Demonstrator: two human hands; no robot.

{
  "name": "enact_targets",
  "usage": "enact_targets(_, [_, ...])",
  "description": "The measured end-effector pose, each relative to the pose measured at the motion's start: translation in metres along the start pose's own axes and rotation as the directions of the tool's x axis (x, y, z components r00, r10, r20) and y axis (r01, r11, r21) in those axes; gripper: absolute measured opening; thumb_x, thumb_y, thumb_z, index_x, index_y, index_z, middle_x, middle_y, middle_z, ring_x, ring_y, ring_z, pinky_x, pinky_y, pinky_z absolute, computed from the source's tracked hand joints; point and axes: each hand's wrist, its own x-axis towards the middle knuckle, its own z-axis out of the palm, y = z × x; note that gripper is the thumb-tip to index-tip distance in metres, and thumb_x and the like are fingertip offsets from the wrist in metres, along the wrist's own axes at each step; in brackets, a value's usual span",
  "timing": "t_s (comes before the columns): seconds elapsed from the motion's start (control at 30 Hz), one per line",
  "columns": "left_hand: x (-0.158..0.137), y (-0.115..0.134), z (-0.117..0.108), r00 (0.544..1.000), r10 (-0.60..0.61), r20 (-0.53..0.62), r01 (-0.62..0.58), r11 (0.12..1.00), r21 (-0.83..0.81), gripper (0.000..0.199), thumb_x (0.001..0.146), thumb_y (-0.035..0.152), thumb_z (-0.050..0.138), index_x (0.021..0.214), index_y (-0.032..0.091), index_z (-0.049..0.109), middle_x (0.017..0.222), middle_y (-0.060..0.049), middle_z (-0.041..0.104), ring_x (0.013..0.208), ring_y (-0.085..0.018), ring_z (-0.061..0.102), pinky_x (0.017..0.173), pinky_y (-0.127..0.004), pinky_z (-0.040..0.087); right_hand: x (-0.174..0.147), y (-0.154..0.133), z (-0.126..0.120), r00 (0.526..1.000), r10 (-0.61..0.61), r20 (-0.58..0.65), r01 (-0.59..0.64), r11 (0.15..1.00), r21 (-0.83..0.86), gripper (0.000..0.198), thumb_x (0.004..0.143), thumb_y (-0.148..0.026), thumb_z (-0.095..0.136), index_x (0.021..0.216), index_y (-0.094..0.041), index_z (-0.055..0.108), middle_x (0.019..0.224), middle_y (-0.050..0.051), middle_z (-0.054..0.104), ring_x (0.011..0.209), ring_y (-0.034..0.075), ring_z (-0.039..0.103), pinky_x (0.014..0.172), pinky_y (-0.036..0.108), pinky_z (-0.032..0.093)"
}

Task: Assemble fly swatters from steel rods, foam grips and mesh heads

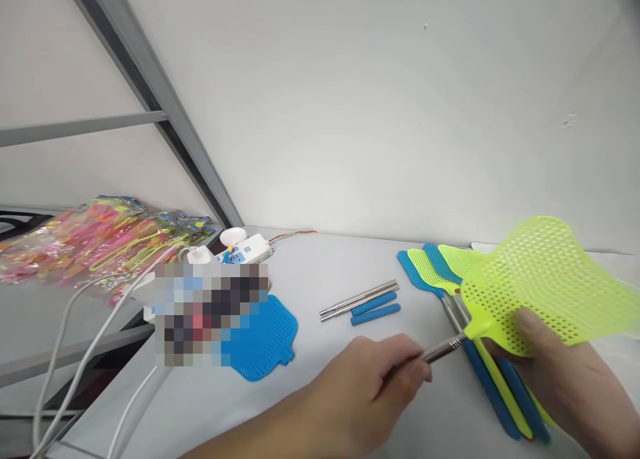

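Note:
A yellow-green fly swatter (555,286) with a perforated head is held between both hands at the right. My left hand (385,386) is closed around its metal rod, just below the head. At the head's lower edge my right hand (565,372) grips the plastic, thumb on top and fingers hidden beneath. Behind and below lie several finished-looking blue and yellow-green swatters (427,269), their handles pointing toward me. Left of them rest metal rods (360,300) and two blue handle sleeves (375,314). A loose blue swatter head (270,339) lies further left.
A white power strip (250,249) with plugs and white cables (80,339) sits at the table's left. Bagged colourful items (105,242) are piled beyond a grey metal frame (170,112). A pixelated patch hides part of the table. A pale wall (360,112) stands behind.

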Motion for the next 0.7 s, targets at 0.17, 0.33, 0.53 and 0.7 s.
enact_targets(0.17, [0.0,-0.001,0.004,0.999,-0.04,0.0,0.04,0.999,0.001,0.039,0.1,0.047,0.033,0.095,0.022,0.062,0.06,0.006,0.041,0.052,-0.008,0.034,0.047,-0.02,0.026,0.004,-0.007,0.007,0.995,0.078,-0.066,-0.071,0.993,0.09,0.039,0.076,-0.047,0.071,0.108,-0.027,0.064,0.115,0.006,0.066,0.101,0.029,0.063,0.085,0.035,0.055])
enact_targets(0.33, [0.002,0.001,0.008,0.997,-0.077,0.022,0.079,0.991,-0.111,0.038,0.099,0.048,0.034,0.093,0.021,0.059,0.062,0.007,0.042,0.053,-0.007,0.036,0.05,-0.019,0.029,0.0,-0.008,0.015,0.995,0.095,-0.025,-0.088,0.976,0.2,0.037,0.075,-0.043,0.074,0.108,-0.028,0.064,0.116,0.006,0.064,0.095,0.026,0.065,0.078,0.034,0.057])
enact_targets(0.53, [0.004,-0.006,0.01,0.987,-0.124,0.101,0.152,0.924,-0.351,0.035,0.097,0.048,0.039,0.094,0.019,0.057,0.058,0.009,0.037,0.044,-0.005,0.026,0.044,-0.018,0.024,-0.01,-0.013,0.024,0.994,0.107,0.032,-0.111,0.978,0.177,0.026,0.081,-0.05,0.066,0.079,-0.024,0.062,0.07,0.003,0.056,0.056,0.016,0.051,0.044,0.027,0.044])
enact_targets(0.7, [0.01,-0.016,0.006,0.978,0.001,0.208,0.119,0.817,-0.564,0.032,0.097,0.048,0.039,0.09,0.02,0.051,0.052,0.012,0.035,0.031,-0.003,0.026,0.04,-0.018,0.035,-0.021,-0.014,0.041,0.927,0.038,0.373,-0.079,0.992,0.097,0.04,0.085,-0.055,0.059,0.066,-0.02,0.057,0.053,-0.004,0.035,0.048,0.01,0.032,0.044,0.024,0.032])
